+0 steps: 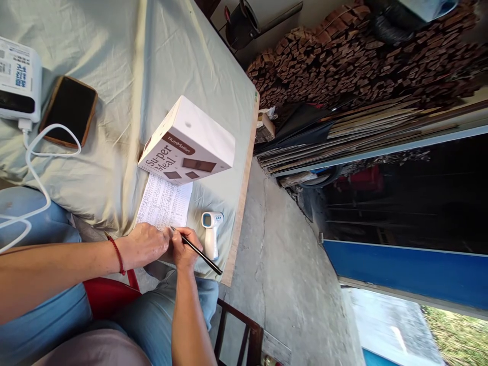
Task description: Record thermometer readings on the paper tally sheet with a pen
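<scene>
In my right hand is a black pen, its tip over the lower edge of a handwritten sheet of paper. My left hand lies on the bottom of that sheet, fingers curled under and close against the right hand; whatever they hold, if anything, is hidden. A red cord bracelet circles the left wrist. Beyond the paper, covering its top edge, stands a white and brown "Su-per Meal" box. A white infrared thermometer lies just right of my right hand.
A cloth-covered table carries a phone and a white device with a white cable trailing toward my lap. Right of the table edge are concrete floor and stacked wood. A dark wooden frame stands below.
</scene>
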